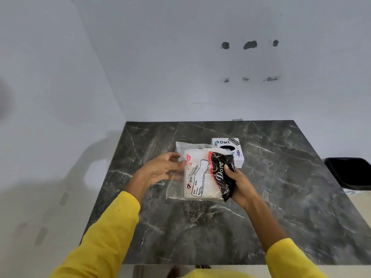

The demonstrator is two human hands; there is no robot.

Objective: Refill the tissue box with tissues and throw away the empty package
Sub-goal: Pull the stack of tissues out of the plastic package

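A clear plastic tissue package [197,178], printed "BIG TISSUES" with a black and red "Dove" end, is held just above the dark marble table [281,197]. It is full of white tissues. My right hand [237,184] grips the black end of the package. My left hand [160,170] touches the loose clear plastic at its other end, fingers spread. Behind the package stands a white tissue box [236,155] with stickers and a dark round opening on top, partly hidden by the package.
A black bin [351,173] stands on the floor off the table's right edge. White walls rise at the back and left of the table. My yellow sleeves reach in from the bottom.
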